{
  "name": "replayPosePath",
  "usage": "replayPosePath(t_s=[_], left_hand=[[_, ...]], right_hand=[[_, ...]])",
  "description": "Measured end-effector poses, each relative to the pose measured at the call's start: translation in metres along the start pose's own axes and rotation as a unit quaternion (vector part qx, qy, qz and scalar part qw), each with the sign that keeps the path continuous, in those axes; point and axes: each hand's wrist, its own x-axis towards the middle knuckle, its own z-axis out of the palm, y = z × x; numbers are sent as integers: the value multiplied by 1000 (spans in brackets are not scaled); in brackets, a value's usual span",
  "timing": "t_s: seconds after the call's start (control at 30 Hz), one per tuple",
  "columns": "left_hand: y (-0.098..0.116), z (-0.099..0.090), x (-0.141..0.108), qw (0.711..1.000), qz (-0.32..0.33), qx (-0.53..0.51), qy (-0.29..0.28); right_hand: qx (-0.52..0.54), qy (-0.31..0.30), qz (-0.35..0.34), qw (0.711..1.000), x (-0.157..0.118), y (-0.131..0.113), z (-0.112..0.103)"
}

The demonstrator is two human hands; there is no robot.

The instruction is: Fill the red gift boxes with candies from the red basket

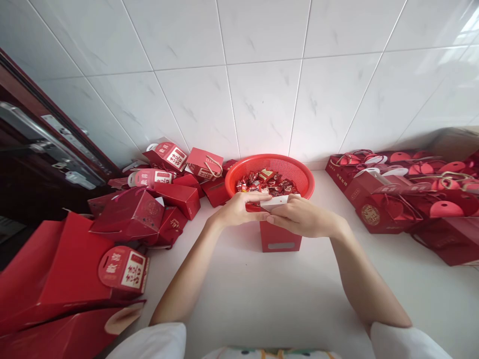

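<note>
A small red gift box [280, 234] stands upright on the white counter in front of me, with a pale rectangular patch low on its near side. Its top flap shows a white inner face [276, 201]. At the top left of the box, my left hand [241, 209] pinches the edge between fingers and thumb. My right hand [305, 217] has its fingers curled over the right side of the flap. Both hands partly hide the box's opening. Just behind, a red plastic basket [307, 182] holds many wrapped candies [252, 183].
On the left, red gift boxes [127, 214] lie in a loose pile, with larger red boxes [41, 269] nearer me. Rows of red boxes [389, 199] stand on the right. A tiled wall [262, 99] rises behind, and a dark door [45, 144] is at far left.
</note>
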Motion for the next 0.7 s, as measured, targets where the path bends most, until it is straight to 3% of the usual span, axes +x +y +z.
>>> replayPosePath(t_s=[0.2,0.33,0.5,0.7], left_hand=[[-1,1,0,1000,-21,17,-9],[0,2,1,1000,-16,13,-22],[3,2,1,1000,-12,1,-27],[-1,4,3,999,-17,-7,-31]], right_hand=[[37,-50,54,997,-7,-14,-5],[126,-84,71,986,-5,-10,-5],[118,-137,129,975,6,-2,-1],[138,-208,108,962,19,2,-7]])
